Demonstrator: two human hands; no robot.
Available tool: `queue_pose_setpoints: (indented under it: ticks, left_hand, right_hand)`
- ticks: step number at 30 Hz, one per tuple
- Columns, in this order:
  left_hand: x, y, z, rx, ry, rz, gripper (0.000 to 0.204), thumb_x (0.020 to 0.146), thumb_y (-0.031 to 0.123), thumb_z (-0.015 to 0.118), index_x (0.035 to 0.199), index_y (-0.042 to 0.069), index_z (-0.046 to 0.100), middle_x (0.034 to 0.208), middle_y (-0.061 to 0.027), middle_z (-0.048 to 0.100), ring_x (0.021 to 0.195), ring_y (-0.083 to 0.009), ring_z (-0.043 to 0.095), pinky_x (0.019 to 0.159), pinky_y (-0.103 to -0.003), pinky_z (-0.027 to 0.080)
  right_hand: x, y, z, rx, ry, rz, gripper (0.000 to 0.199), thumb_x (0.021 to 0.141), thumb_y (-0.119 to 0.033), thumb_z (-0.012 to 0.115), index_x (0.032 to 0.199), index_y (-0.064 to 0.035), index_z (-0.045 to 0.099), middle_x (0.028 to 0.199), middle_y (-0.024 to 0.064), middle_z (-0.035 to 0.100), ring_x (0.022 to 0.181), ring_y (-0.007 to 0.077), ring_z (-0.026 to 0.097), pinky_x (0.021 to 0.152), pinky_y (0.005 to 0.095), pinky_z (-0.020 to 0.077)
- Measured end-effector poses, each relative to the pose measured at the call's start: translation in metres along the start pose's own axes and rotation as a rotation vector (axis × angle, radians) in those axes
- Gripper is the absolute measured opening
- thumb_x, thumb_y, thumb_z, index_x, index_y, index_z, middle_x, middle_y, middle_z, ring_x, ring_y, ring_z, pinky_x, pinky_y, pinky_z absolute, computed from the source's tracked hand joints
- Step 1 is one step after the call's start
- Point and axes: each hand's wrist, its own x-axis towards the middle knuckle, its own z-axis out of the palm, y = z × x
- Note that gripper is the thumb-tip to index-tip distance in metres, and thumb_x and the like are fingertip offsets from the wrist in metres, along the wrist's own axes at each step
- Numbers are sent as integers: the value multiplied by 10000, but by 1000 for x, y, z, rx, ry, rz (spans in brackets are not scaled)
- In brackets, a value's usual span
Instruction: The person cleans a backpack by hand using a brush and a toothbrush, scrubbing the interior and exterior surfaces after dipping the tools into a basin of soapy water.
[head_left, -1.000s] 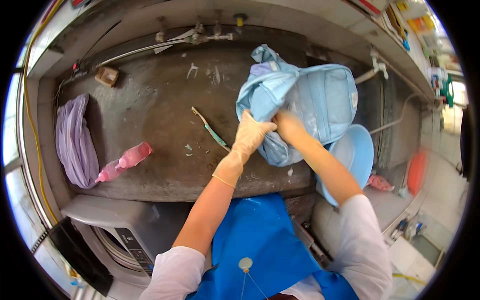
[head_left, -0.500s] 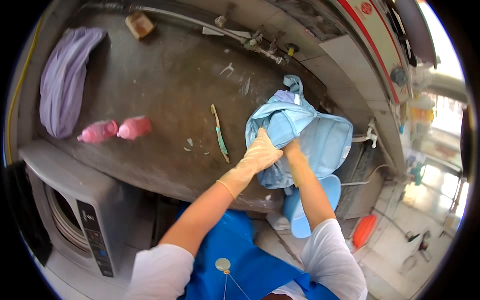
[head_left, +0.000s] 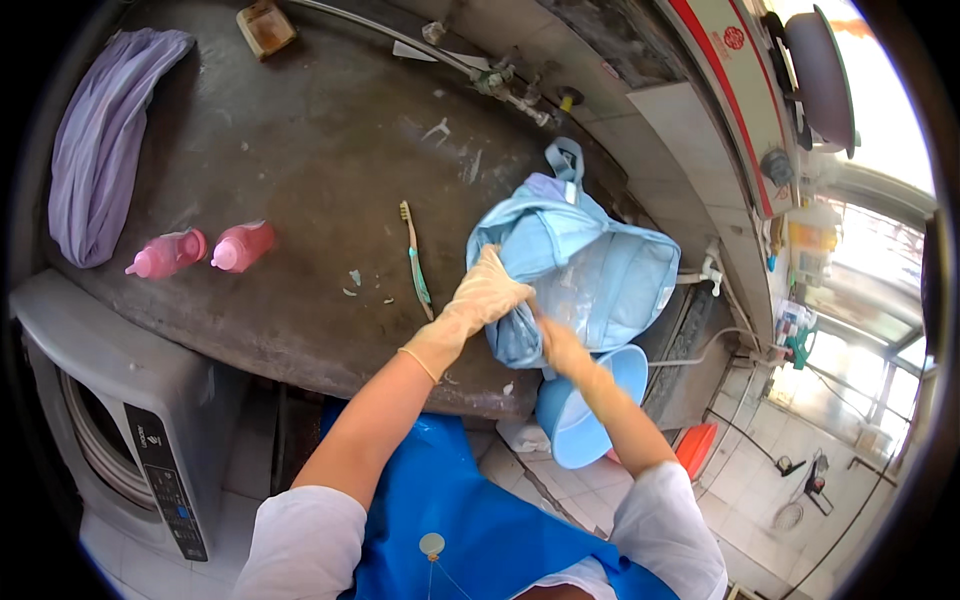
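A light blue backpack (head_left: 625,290) lies opened out at the right end of a dark stone counter (head_left: 300,150), some lilac cloth showing near its strap. My left hand (head_left: 490,295), in a pale rubber glove, is closed on the backpack's near left edge. Just to its right, my gloved right hand (head_left: 562,345) is at the bag's near side, slightly blurred; its fingertips are partly hidden by the fabric. Left of the bag lies a toothbrush (head_left: 416,262) with a green and wooden-looking handle.
Two pink bottles (head_left: 243,246) and a bundled lilac cloth (head_left: 105,150) lie at the left. A soap-like block (head_left: 266,30) sits farther back. Pipes with taps (head_left: 497,84) run along the wall. Below the counter are a blue bucket (head_left: 590,415) and a grey washing machine (head_left: 130,400).
My right hand has drawn down and toward me, from up against the bag's opening to its near edge. My left hand keeps its grip. The whole view has shifted slightly.
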Motion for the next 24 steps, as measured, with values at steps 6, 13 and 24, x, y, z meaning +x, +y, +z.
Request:
queue_pose_setpoints:
  ticks: [6, 13, 24]
  left_hand:
    - [3, 20, 13, 140, -16, 35, 849, 702, 325, 726, 1298, -127, 323, 1126, -315, 600, 1072, -413, 606, 930, -405, 478]
    - [6, 8, 13, 79, 146, 84, 820, 712, 304, 726, 1313, -94, 334, 1145, -316, 592, 1079, -429, 594, 929, -422, 476]
    - [12, -7, 14, 69, 183, 109, 830, 680, 314, 747, 1310, -52, 350, 1116, -312, 607, 1051, -448, 600, 923, -440, 481]
  right_hand:
    - [69, -7, -32, -55, 456, 80, 347, 936, -222, 499, 1214, -34, 584, 1237, 274, 565, 1159, 392, 549, 965, 473, 431]
    - [1, -11, -13, -129, 366, -95, 321, 910, -150, 475, 1174, -2, 583, 1170, 272, 586, 1107, 418, 554, 994, 469, 414]
    - [-3, -13, -10, -250, 339, -139, 367, 922, -145, 449, 1266, -42, 524, 1217, 229, 597, 1047, 412, 602, 870, 441, 505]
